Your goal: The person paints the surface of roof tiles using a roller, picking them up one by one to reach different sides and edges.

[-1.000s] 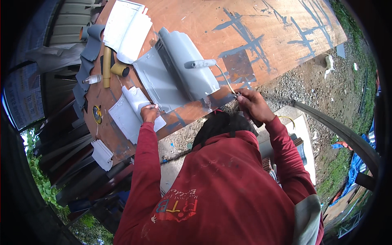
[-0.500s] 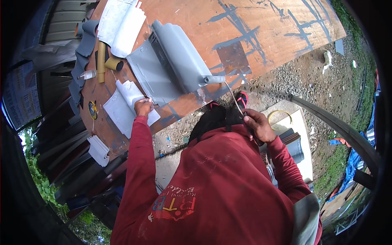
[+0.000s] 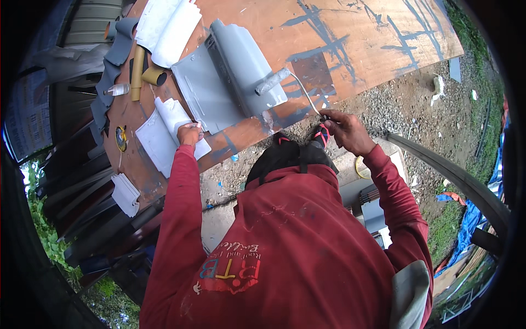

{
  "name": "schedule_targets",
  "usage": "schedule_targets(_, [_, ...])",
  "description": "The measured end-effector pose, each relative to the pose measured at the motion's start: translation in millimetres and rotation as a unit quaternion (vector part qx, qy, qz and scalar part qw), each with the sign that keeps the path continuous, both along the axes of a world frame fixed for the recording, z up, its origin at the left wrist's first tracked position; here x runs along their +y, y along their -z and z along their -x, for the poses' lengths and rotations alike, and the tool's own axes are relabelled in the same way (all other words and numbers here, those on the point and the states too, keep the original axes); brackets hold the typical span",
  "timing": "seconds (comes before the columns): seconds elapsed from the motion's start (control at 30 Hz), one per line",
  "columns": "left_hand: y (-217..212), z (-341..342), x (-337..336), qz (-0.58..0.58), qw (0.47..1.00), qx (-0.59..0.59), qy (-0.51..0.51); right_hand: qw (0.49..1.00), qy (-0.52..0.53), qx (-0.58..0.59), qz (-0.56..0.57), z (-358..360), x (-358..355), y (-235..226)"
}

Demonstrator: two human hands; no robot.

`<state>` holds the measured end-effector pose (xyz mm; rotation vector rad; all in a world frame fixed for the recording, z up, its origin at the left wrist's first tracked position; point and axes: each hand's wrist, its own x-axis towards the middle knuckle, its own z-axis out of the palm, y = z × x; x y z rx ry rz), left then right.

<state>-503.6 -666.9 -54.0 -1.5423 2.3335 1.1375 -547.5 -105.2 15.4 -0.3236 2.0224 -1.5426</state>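
My right hand [image 3: 350, 131] is closed round the handle of a small paint roller [image 3: 272, 81]. Its grey sleeve lies over the near right corner of a grey-coated roof tile [image 3: 246, 66], which has a raised rounded ridge and a flat wing. The roller's thin bent wire frame runs back to my fingers, which hide most of the handle. Left of that tile, my left hand [image 3: 190, 134] has curled fingers at a smaller white roof tile piece [image 3: 156, 140]; what lies beneath the fingers is hidden.
The paint-streaked wooden table [image 3: 378, 60] carries white tiles [image 3: 170, 33], cardboard tubes [image 3: 138, 71], a clear bottle [image 3: 118, 89] and a yellow tape roll [image 3: 121, 139]. White folded pieces [image 3: 126, 194] lie at its left corner. A curved bar [image 3: 449, 170] crosses the right side.
My right hand has moved away from my body, carrying the roller farther up and slightly left over the grey tile. My left hand stays at the white tile piece.
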Motion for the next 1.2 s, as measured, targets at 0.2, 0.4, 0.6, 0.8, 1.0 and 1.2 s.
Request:
schedule_targets(0.2, [-3, -4, 9, -0.016, 0.998, 0.048, -0.03, 0.981, 0.016, -0.177, 0.075, -54, 22, 33])
schedule_targets(0.4, [1, 5, 19, 0.043, 0.999, -0.009, 0.003, 0.998, -0.058, 0.002, -0.029, -42, 57, 24])
schedule_targets(0.6, [0, 4, 9, 0.021, 0.999, -0.038, 0.011, 0.929, -0.234, 0.266, -0.109, 69, 34, -50])
schedule_targets(0.8, [-3, -5, 12, -0.032, 0.999, 0.022, -0.014, 0.871, -0.305, 0.351, -0.158, 111, -44, -90])
schedule_targets(1.0, [-10, -15, 18, -0.052, 0.994, 0.098, 0.021, 0.826, -0.347, 0.378, -0.232, 106, -160, -78])
schedule_targets(1.2, [-6, -29, 24, -0.058, 0.986, 0.147, 0.044, 0.849, -0.353, 0.338, -0.201, 111, -248, -52])
